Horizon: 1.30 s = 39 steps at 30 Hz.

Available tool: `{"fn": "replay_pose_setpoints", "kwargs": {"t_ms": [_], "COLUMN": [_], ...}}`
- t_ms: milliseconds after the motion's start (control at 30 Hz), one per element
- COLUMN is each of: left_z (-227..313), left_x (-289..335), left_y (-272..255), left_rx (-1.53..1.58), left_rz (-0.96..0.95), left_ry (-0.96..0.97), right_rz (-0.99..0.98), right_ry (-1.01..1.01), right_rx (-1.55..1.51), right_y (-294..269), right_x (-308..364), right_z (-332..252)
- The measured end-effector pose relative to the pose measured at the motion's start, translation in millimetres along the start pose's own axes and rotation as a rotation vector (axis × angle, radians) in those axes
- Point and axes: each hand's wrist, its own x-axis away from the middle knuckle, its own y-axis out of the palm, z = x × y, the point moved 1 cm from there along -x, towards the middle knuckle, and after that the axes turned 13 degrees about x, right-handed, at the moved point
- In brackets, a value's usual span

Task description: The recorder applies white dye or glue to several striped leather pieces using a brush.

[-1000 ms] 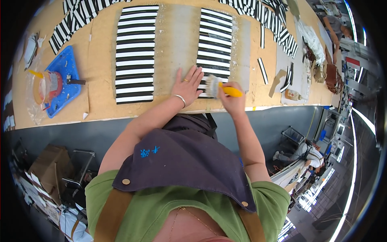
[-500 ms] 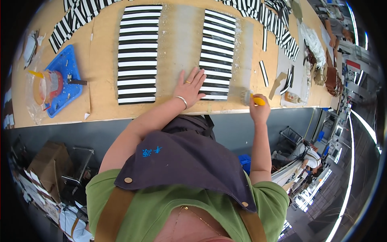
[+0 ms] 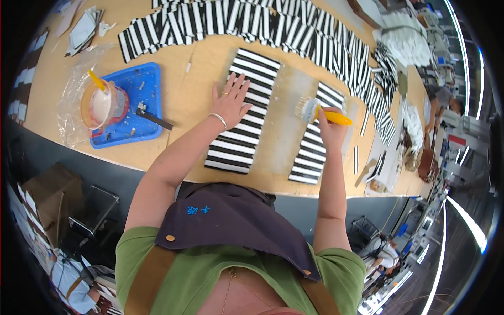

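The left hand is lying palm down, fingers slightly spread and holding nothing, over the upper left edge of the left striped row, probably steadying it. Over on the right, the right hand is closing round the brush by its yellow handle, leaving the bristles free and pointing leftward over the right striped row; whether they're touching, I cannot tell. Both rows are lying side by side on the counter, a stained grey band between them. Off left, the tub is standing in the blue tray, which is seemingly catching drips, while loose strips are sitting behind, leaving working room.
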Motion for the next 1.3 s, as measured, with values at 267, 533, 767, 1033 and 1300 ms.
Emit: {"fn": "replay_pose_setpoints", "kwargs": {"t_ms": [267,533,767,1033,1300], "left_z": [-45,-53,-52,-52,-54], "left_x": [-73,-79,-81,-80,-78], "left_y": [-30,-28,-30,-26,-25], "left_rx": [-0.020,-0.084,-0.087,-0.062,-0.040], "left_rz": [-0.088,-0.099,-0.123,-0.095,-0.072], "left_ry": [-0.131,-0.084,-0.093,-0.083,-0.081], "right_rz": [-0.105,-0.013,-0.172,-0.032,-0.080], "right_ry": [-0.055,-0.160,-0.076,-0.591,-0.412], "right_rx": [0.119,0.384,0.152,0.225,0.533], "right_y": [116,107,114,112,90], "right_x": [-62,-95,-73,-88,-94], "right_z": [-141,-103,-85,-141,-105]}}
